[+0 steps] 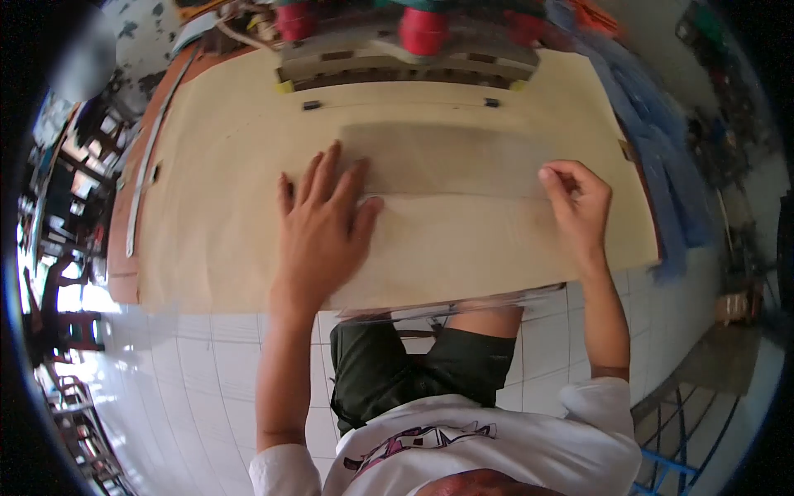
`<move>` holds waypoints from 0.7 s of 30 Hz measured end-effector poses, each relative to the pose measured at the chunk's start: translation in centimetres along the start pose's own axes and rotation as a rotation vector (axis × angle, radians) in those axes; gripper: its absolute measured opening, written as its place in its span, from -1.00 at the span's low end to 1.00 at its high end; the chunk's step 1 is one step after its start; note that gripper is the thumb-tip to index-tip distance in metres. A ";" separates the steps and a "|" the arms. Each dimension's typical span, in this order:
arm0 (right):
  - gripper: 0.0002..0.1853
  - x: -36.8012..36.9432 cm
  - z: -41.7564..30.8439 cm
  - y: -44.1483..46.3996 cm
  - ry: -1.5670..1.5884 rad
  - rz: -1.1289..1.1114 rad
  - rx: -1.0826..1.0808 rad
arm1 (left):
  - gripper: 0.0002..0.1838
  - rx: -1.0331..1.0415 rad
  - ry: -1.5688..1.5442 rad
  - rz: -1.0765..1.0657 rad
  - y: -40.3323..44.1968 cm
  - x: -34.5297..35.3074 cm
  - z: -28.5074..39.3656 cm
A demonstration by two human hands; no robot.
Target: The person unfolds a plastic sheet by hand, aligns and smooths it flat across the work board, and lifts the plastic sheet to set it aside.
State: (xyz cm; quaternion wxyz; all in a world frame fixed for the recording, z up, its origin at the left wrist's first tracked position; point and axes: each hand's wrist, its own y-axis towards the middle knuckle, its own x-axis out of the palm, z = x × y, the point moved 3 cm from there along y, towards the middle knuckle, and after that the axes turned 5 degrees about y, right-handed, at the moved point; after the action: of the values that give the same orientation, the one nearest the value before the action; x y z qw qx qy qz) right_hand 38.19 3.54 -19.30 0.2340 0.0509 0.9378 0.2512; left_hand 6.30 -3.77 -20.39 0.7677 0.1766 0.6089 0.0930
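Observation:
A clear plastic sheet (447,161) lies across the tan work surface in front of me, and its upper strip looks greyer, as if doubled. My left hand (322,215) rests with spread fingers at the left end of that strip. At the strip's right end, my right hand (579,194) is closed in a pinch on the sheet's edge between thumb and forefinger. More clear film seems to reach down to the table's front edge and hang over it.
A machine with a long metal bar (405,70) and red parts stands at the back. Two small dark clips (311,105) sit before it. A metal ruler (157,149) lies along the left edge. Bluish plastic film (653,157) drapes over the right edge.

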 end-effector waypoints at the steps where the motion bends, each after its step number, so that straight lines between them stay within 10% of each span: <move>1: -0.86 -0.1 -0.4 -0.1 -0.011 0.004 -0.012 | -0.51 -0.021 0.004 -0.010 0.0 -0.1 0.1; 21: -0.78 -0.3 0.5 0.5 -0.233 -0.052 0.003 | -0.51 -0.019 0.021 0.000 0.1 0.0 0.1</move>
State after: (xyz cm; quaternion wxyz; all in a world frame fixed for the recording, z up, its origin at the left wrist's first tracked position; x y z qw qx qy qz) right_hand 38.63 4.14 -19.30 0.3479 0.0555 0.9056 0.2360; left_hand 6.45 -3.69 -20.30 0.7630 0.1683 0.6160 0.1005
